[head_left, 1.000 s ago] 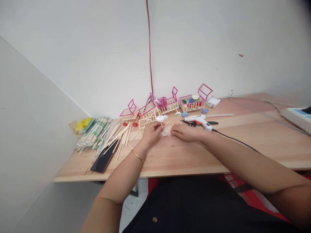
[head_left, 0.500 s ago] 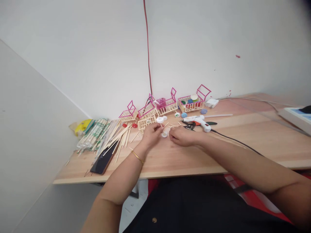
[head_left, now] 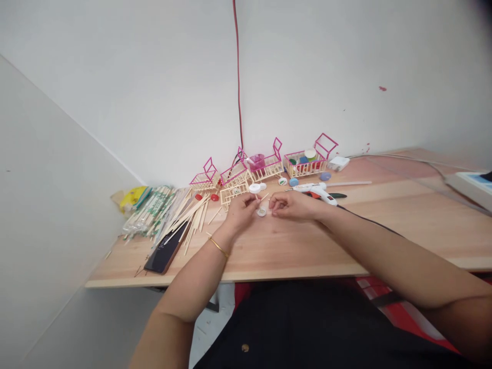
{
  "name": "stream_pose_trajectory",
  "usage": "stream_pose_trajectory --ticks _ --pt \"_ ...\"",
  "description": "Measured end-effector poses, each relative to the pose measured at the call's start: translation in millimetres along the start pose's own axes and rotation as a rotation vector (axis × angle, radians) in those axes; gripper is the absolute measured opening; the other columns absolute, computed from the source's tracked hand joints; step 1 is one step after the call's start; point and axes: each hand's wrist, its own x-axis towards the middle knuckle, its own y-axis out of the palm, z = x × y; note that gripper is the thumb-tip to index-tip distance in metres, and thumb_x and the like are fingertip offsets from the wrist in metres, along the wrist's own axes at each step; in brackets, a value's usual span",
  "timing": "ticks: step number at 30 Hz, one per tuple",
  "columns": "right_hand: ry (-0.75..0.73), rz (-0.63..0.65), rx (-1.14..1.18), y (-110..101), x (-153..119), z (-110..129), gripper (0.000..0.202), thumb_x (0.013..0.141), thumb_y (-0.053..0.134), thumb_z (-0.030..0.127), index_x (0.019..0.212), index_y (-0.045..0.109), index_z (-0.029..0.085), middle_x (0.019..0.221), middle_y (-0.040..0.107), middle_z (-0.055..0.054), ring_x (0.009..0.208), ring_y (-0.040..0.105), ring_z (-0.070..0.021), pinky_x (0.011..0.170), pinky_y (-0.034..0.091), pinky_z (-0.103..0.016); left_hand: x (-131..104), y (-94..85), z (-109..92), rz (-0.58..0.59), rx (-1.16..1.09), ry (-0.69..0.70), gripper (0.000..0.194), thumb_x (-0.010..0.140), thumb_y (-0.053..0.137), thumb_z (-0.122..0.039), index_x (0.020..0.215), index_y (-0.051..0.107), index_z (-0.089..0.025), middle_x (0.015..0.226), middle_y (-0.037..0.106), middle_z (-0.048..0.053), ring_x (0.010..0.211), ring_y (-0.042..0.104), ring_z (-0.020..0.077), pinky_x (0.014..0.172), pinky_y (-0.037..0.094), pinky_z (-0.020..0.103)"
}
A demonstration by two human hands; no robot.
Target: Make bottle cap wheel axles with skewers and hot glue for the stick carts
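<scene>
My left hand (head_left: 243, 212) is closed in a pinch, with a short thin wooden stick (head_left: 265, 196) poking out from the fingertips. Just beyond those fingers is a white bottle cap (head_left: 254, 188), with another beside it. Between the two hands a whitish cap (head_left: 262, 211) lies on the table. My right hand (head_left: 292, 206) hovers to the right of it, fingers curled together; anything in them is too small to make out. Behind that hand lies a white glue gun (head_left: 313, 188), partly covering dark-handled pliers (head_left: 338, 195).
Along the wall stand several small stick-built carts with pink rims, one (head_left: 305, 164) filled with bottle caps. At left are loose sticks (head_left: 198, 218), a bagged bundle of sticks (head_left: 149, 212) and a phone (head_left: 165, 251). A cord (head_left: 369, 220) trails right from the glue gun.
My right hand has lifted slightly, moved away from me and turned, so its curled fingers show more. The left hand keeps its pinch in nearly the same place. The view has shifted slightly.
</scene>
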Motion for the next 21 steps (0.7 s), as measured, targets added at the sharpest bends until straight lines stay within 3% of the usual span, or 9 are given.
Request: stream_pose_trajectory --ticks 7,15,18,21 --pt "-0.132 -0.081 -0.021 -1 1 11 0.017 0.081 0.049 0.027 0.089 0.059 0.017 0.079 0.062 -0.002 0.071 0.055 -0.0142 0.065 0.041 -0.026 0 -1.7 -1 0.002 0.004 -0.028 0.015 0.078 0.059 -0.028 0.078 0.065 -0.014 0.064 0.061 0.000 0.063 0.054 0.0118 0.063 0.042 0.024" --pt "-0.209 -0.408 -0.200 -1 0 14 0.022 0.085 0.040 0.021 0.093 0.059 0.016 0.075 0.059 -0.002 0.064 0.049 -0.0136 0.062 0.037 -0.025 2 -3.4 -3 -0.020 -0.022 -0.053 0.015 0.078 0.059 -0.028 0.074 0.064 -0.014 0.061 0.059 -0.001 0.058 0.051 0.0098 0.060 0.040 0.022" --pt "-0.250 -0.382 -0.215 10 -1 17 0.022 0.082 0.043 0.018 0.092 0.063 0.017 0.071 0.060 -0.001 0.059 0.047 -0.0122 0.060 0.036 -0.024 3 -5.0 1 -0.031 -0.030 -0.038 0.015 0.078 0.059 -0.027 0.074 0.063 -0.013 0.061 0.058 -0.001 0.057 0.051 0.0095 0.059 0.040 0.022" --pt "-0.275 -0.251 -0.239 23 -3 22 0.023 0.081 0.045 0.017 0.093 0.065 0.018 0.060 0.056 0.003 0.051 0.043 -0.0108 0.055 0.035 -0.023 4 -6.2 5 -0.041 -0.015 -0.014 0.017 0.078 0.059 -0.028 0.072 0.063 -0.013 0.064 0.060 0.001 0.061 0.053 0.0106 0.060 0.041 0.023"
